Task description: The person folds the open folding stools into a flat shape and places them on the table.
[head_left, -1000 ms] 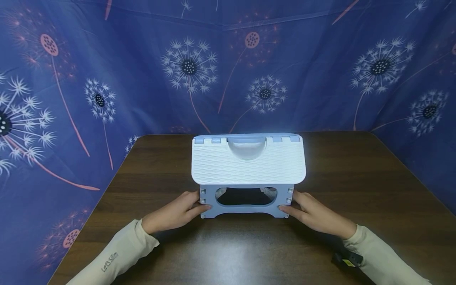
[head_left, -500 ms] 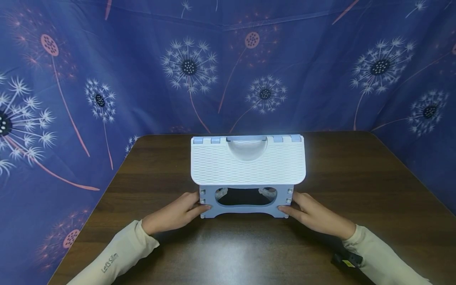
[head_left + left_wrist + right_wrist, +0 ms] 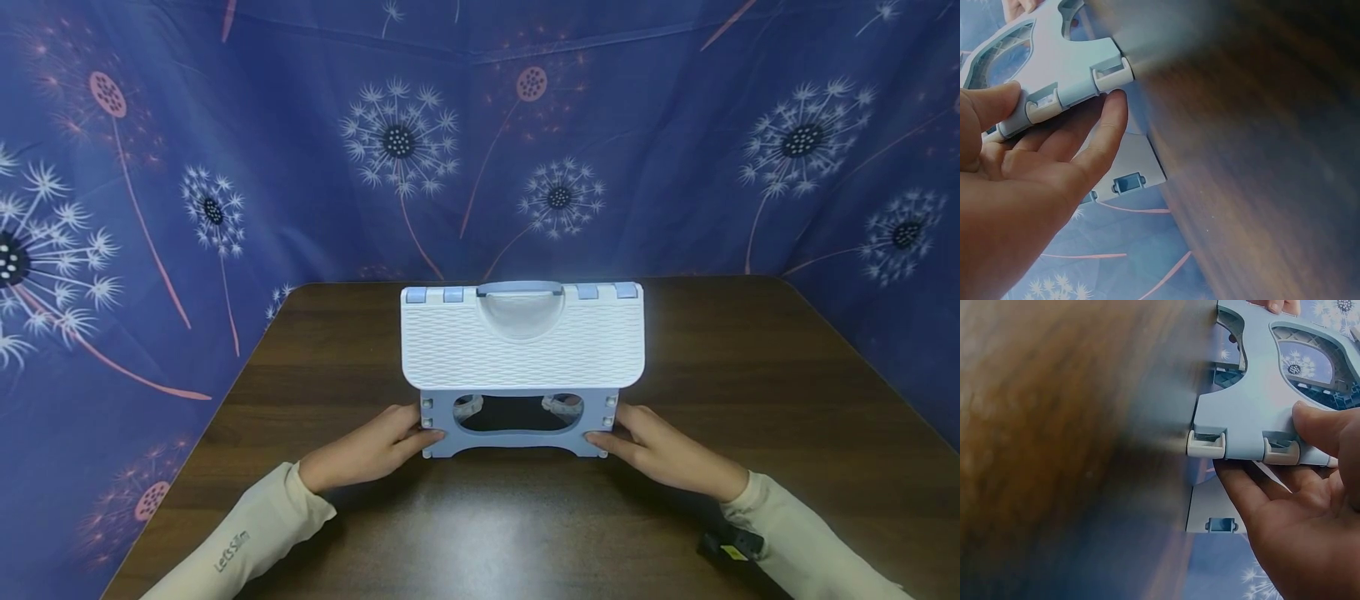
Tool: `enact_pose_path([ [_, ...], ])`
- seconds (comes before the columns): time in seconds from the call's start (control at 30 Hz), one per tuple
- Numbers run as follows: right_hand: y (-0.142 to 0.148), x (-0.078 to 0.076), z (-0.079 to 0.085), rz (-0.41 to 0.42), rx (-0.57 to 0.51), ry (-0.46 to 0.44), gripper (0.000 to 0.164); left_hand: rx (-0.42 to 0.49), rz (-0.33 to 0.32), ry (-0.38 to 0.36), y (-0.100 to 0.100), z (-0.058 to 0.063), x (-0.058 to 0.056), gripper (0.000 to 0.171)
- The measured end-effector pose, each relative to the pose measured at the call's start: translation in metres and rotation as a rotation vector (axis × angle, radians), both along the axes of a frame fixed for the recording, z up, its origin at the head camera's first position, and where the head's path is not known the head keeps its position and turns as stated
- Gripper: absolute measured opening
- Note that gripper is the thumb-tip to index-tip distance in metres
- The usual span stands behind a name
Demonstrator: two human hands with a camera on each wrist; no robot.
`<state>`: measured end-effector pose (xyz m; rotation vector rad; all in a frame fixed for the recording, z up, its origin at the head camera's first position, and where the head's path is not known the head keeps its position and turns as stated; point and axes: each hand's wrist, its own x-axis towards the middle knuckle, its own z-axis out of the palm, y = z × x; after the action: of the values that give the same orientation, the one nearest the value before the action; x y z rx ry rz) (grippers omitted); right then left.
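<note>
Blue cloth (image 3: 652, 167) printed with white and pink dandelions hangs behind the table and down both sides. Brown wood grain runs across the table (image 3: 337, 350), and a pale patch of light shines on its near part. On it, near the middle, is a folding stool (image 3: 522, 358). Its white top (image 3: 442, 350) has a woven pattern and faces the person, with a curved handle (image 3: 519, 287) at the far edge and blue hinge pieces on either side of it.

Below the top, the blue front panel (image 3: 442, 421) has a wide oval opening. The left hand (image 3: 371, 450) grips one side edge of this panel, thumb on the front face and fingers behind. Likewise, the right hand (image 3: 671, 454) grips the opposite edge. From the head view the panel hides most of the fingers; both wrist views show them bent around the hinged edge. A second, white panel (image 3: 1210, 509) stands behind the front one, apart from it at table level; the white top blocks most of the back from above.

Cream sleeves (image 3: 247, 533) cover both forearms, the left one bearing dark lettering. Beside the right cuff is a small black device (image 3: 731, 546) with a yellow label.
</note>
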<state>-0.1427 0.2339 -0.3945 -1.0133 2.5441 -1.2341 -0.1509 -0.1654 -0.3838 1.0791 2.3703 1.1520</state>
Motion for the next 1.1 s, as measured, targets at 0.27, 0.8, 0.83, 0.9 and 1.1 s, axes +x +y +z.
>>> enact_pose_path([
  [0.27,-0.0011,-0.0020,-0.0011,0.032,-0.039,0.004,0.047,0.015,-0.002,0.008,-0.0009,-0.0012,-0.0008,0.049],
  [0.8,-0.0014,-0.0049,-0.0026,0.045,-0.063,0.015,0.035,0.015,0.022,0.021,0.0023,-0.0012,0.0012,0.047],
  [0.83,-0.0013,-0.0052,-0.0029,0.045,-0.064,0.013,0.035,0.015,0.023,0.018,0.0022,-0.0014,0.0011,0.049],
  [0.9,-0.0014,-0.0055,-0.0029,0.045,-0.067,0.011,0.034,0.018,0.024,0.012,0.0020,-0.0020,0.0009,0.051],
  [1.1,-0.0024,-0.0055,-0.0026,0.058,-0.072,0.007,0.032,0.021,0.028,0.010,0.0015,-0.0029,0.0009,0.053],
])
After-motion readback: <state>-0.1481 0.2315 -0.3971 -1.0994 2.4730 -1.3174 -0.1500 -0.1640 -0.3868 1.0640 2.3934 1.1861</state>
